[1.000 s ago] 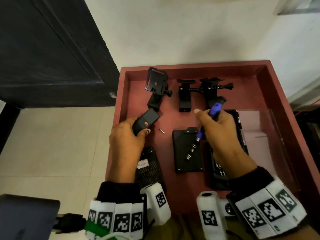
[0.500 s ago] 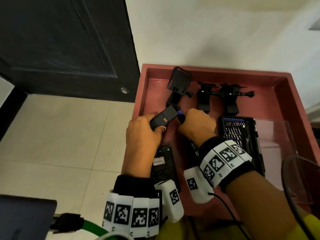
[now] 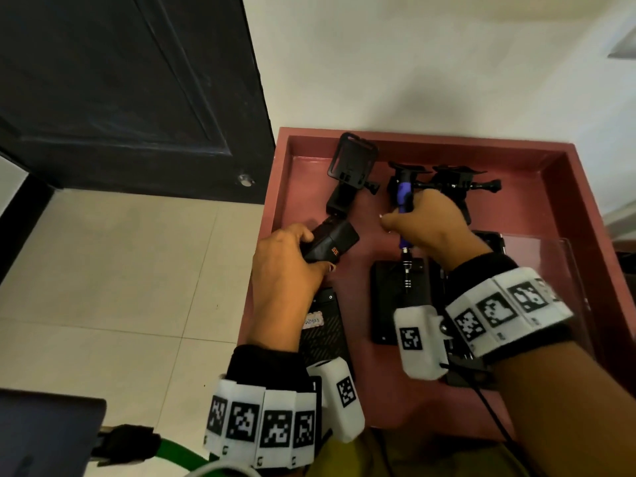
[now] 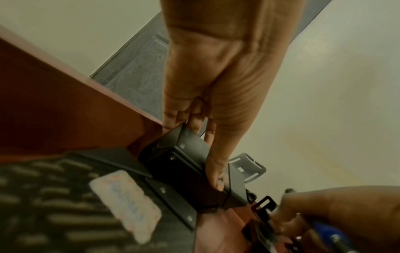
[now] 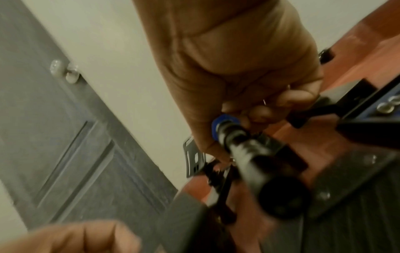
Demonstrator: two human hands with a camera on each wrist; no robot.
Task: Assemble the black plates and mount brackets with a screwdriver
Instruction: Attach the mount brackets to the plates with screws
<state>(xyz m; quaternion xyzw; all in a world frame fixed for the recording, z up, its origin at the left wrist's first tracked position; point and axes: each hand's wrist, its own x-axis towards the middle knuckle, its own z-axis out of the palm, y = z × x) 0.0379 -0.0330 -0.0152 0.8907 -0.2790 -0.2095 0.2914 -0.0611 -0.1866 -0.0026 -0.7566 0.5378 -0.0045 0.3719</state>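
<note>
Fingers (image 4: 213,179) of the left hand (image 3: 285,266) curl round a small black box-shaped bracket with an orange mark (image 3: 330,244), thumb on one side and fingertips on the other, holding it at the left side of a red-brown tray-like table with raised edges (image 3: 581,201). Fingers of the right hand (image 3: 430,225) are clamped on a screwdriver with a blue handle and black metal shaft (image 3: 404,201); its handle rises above the fist and its shaft points down toward the person, over a flat black rectangular plate (image 3: 399,304) lying on the table. Just below the left hand lies a second black plate with a ribbed pattern and a white label (image 3: 321,335), partly under the wrist. Toward the far edge stand a black frame-shaped camera mount (image 3: 352,163) and two black clamp brackets joined by a long thumbscrew (image 3: 457,182). Behind the right hand, a black case of screwdriver bits (image 5: 387,104) with a clear plastic lid (image 3: 550,270) is mostly hidden. Beyond the table's left side are pale floor tiles (image 3: 120,270) and a dark panelled door (image 3: 120,91).
</note>
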